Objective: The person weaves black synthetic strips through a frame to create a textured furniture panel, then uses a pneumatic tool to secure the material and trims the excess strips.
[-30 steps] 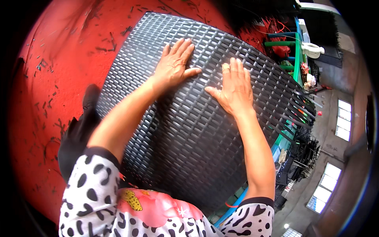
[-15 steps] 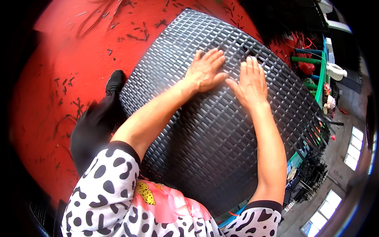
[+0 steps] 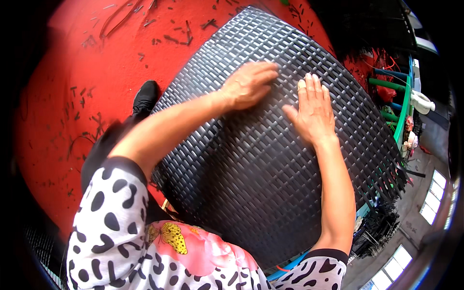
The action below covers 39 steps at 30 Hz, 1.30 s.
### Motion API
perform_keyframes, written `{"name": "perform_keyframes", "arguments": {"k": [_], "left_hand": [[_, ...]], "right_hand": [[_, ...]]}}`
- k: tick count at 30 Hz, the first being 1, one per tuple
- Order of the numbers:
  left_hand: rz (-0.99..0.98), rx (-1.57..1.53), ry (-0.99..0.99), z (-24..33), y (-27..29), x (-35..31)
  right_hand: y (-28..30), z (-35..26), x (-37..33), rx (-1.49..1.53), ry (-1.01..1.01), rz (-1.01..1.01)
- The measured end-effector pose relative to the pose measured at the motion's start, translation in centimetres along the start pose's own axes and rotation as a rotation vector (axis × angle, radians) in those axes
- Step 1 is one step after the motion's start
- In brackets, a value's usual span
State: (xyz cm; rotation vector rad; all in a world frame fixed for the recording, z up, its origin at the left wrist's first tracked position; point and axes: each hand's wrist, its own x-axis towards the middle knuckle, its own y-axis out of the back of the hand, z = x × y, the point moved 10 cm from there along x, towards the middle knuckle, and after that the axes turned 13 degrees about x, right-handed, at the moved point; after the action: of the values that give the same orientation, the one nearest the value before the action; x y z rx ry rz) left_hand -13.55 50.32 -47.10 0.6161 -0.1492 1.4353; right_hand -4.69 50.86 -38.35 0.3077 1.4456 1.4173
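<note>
A large curved panel of woven black flat strips point(image 3: 270, 159) fills the middle, leaning up close to my body. Flat on its upper right part lies my right hand point(image 3: 315, 113), fingers stretched out and thumb spread to the side; a pale band shows on one finger. To its left, my left hand point(image 3: 249, 87) is over the weave, turned sideways and slightly blurred, its fingers loosely bent and pointing right. Neither hand holds anything that I can see. Loose strip ends point(image 3: 394, 181) stick out along the panel's right edge.
The red floor point(image 3: 116, 63) is littered with short black strip scraps. A dark shoe point(image 3: 145, 96) stands beside the panel's left edge. On the right are a green tubular frame point(image 3: 403, 113), a white object point(image 3: 422, 102) and a bundle of black strips point(image 3: 379, 229).
My left hand has turned from lying flat to a sideways, bent pose, and its elbow has swung out left. My right hand stays flat on the weave. The view has shifted slightly.
</note>
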Motion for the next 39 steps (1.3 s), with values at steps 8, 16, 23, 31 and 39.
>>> {"name": "perform_keyframes", "arguments": {"k": [8,16,23,31,39], "left_hand": [[-0.126,-0.235,1.068,-27.4,-0.7,-6.5],[-0.280,0.158,1.091,-26.3,0.9,-5.4],[-0.249,0.149,1.036,-26.9,0.1,-4.9],[-0.216,0.158,1.023,-29.8,-0.2,-6.0],[-0.241,0.136,1.035,-29.7,-0.8,-5.5]], "right_hand": [[-0.8,-1.5,1.5,0.035,0.025,-0.007],[0.6,-1.7,4.9,0.178,0.039,0.111],[0.4,4.6,18.3,-0.108,-0.220,0.358],[-4.9,7.1,21.2,-0.130,-0.426,0.023],[-6.5,7.6,25.2,0.233,-0.494,-0.022]]}}
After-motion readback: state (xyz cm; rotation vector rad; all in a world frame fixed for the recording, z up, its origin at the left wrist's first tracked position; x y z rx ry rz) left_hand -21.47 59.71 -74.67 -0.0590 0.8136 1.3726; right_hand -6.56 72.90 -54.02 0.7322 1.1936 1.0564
